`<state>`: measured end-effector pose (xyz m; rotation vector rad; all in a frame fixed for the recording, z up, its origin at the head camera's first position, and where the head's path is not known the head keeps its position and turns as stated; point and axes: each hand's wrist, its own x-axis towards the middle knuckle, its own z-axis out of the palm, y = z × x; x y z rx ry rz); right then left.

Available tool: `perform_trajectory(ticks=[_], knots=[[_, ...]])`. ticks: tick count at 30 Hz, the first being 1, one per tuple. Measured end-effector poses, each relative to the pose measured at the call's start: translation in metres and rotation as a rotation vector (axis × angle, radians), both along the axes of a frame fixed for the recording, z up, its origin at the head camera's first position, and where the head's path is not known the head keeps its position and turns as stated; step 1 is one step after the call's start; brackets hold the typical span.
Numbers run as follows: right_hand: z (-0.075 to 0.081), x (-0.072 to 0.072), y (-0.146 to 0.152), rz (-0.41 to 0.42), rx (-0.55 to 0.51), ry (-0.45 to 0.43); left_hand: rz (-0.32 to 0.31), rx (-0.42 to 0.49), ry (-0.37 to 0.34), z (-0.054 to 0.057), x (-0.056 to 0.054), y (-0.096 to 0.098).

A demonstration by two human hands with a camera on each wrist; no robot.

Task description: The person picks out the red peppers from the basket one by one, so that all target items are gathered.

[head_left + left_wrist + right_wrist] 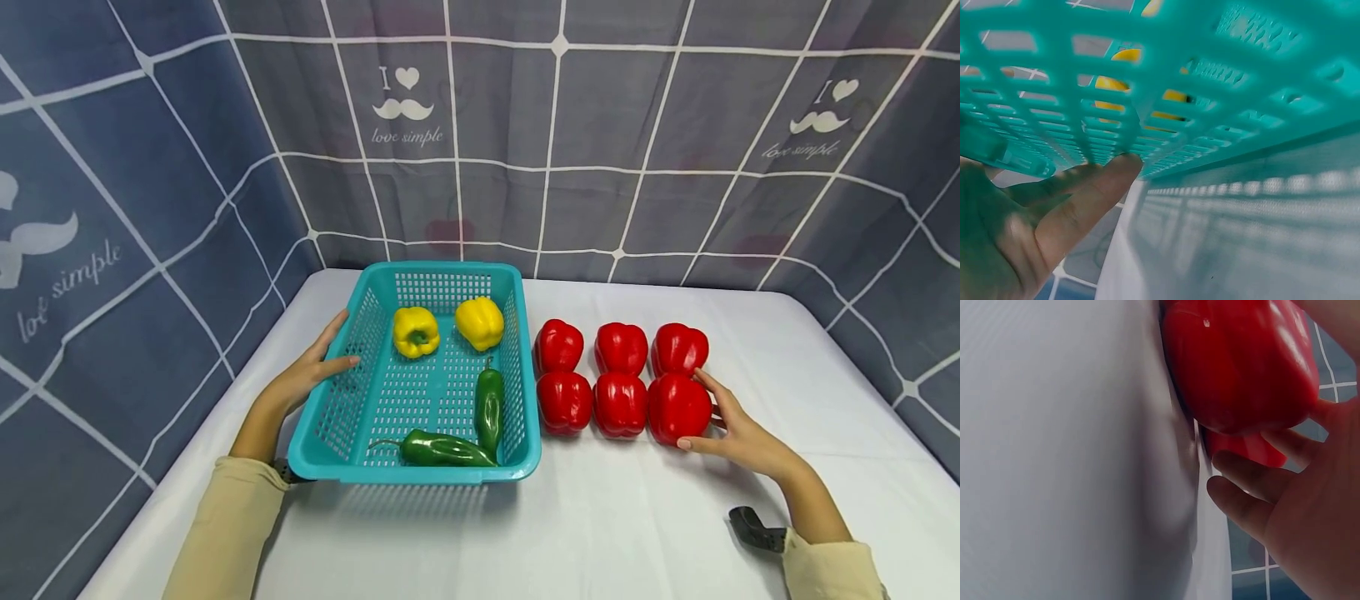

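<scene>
At the left rim of a teal plastic basket (420, 475) is my left hand (303, 375), its thumb over the edge and other fingers along the outer wall. The left wrist view has these fingers (1088, 206) against the perforated side. Inside the basket lie two yellow bell peppers (480, 323) and two long green peppers (442, 450). My right hand (742, 437) holds the near-right red bell pepper (678, 408) between thumb and index finger. In the right wrist view, the other fingers (1244, 506) sit apart from this pepper (1241, 369).
Other red bell peppers (564, 402) stand close together in two rows right of the basket. A white cloth (600, 525) covers the table. Blue-grey checked curtains (502, 200) rise behind and at both sides. A black strap-mounted device (753, 529) sits at the right wrist.
</scene>
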<state>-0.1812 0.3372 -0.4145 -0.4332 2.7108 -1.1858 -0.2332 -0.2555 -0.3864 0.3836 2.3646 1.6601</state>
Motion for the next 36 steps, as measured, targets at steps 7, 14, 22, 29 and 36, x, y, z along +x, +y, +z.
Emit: perform_trajectory(ticks=[7, 14, 22, 29, 36], knots=[[0.001, 0.001, 0.002, -0.005, 0.014, 0.028, -0.002, 0.006, -0.007, -0.001, -0.001, -0.001], [-0.004, 0.002, 0.0, 0.005, -0.011, 0.016, -0.011, 0.023, -0.011, -0.001, 0.002, -0.005], [0.004, 0.002, 0.0, 0.018, -0.023, 0.038, -0.006, 0.016, -0.007, -0.002, 0.002, -0.007], [0.012, -0.004, 0.013, 0.008, -0.005, 0.026, -0.003, -0.102, 0.019, 0.003, 0.001, -0.01], [0.035, -0.011, 0.054, -0.092, 0.111, 0.023, -0.087, -0.344, 0.096, 0.02, -0.007, -0.017]])
